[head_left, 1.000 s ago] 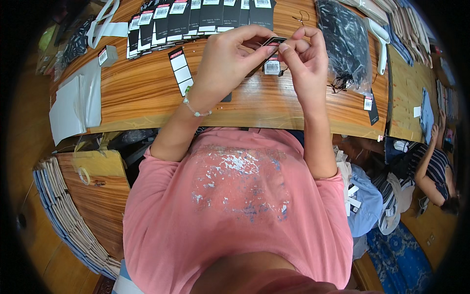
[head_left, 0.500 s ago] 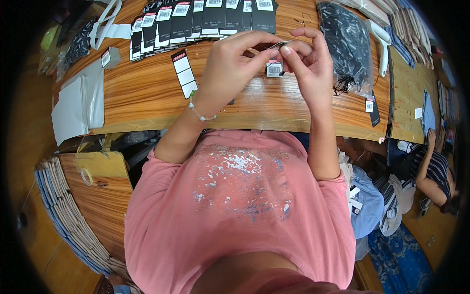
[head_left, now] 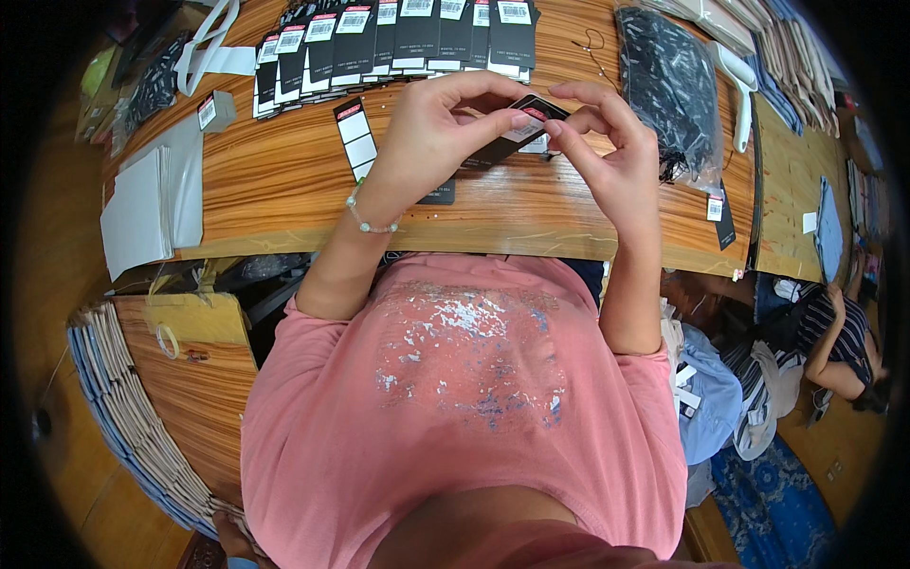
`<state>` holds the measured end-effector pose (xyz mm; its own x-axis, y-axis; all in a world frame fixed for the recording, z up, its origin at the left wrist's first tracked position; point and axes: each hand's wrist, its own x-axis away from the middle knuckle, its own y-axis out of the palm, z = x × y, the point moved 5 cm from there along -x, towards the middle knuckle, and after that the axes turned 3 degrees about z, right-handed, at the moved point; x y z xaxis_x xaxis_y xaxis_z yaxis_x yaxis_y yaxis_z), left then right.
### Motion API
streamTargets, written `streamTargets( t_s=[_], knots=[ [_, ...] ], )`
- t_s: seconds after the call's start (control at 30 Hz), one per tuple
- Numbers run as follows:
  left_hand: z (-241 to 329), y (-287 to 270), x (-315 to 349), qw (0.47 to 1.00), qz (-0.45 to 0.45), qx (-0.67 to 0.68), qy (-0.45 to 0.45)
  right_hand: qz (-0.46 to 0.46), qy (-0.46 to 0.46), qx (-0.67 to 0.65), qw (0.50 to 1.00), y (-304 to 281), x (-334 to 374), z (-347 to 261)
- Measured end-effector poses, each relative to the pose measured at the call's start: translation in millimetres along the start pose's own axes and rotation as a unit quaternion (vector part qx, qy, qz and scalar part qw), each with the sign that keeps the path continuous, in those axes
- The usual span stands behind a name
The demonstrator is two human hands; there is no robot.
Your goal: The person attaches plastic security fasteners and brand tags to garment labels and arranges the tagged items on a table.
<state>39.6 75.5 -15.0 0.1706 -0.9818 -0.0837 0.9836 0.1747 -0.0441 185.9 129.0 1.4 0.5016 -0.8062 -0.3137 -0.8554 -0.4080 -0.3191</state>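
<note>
A black hang tag [head_left: 490,153] with a white barcode label is held up between my two hands, tilted above the table. My left hand [head_left: 438,128] pinches it, thumb on the labelled face. On the tag's right end, the thumb and fingers of my right hand [head_left: 614,152] close on it as well. Below lies another black tag [head_left: 439,193] on the table, partly hidden by my left hand. Beside my left wrist rests a strip of white stickers [head_left: 356,137] with a red band at its top.
Overlapping rows of labelled black tags [head_left: 353,47] lie at the table's far side. A clear bag of black strings [head_left: 668,90] and a white handheld tool [head_left: 737,95] are at right. White sheets [head_left: 142,209] lie left. Another person [head_left: 839,332] is at far right.
The tag has turned so that its labelled face shows, and both hands have come slightly nearer to me. More of the black tag below my left hand is uncovered.
</note>
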Motion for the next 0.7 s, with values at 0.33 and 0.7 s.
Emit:
streamTargets(
  t_s=[0.33, 0.7],
  knots=[
    [-5.1, 6.2, -0.5, 0.999, -0.026, 0.014, -0.038, 0.026, 0.013, 0.109, 0.994, -5.9, -0.2, 6.0],
    [25.7, 12.8, 16.3, 0.887, 0.046, -0.294, 0.353, -0.015, 0.2, -0.317, 0.927, 12.0, 13.4, 36.3]
  ],
)
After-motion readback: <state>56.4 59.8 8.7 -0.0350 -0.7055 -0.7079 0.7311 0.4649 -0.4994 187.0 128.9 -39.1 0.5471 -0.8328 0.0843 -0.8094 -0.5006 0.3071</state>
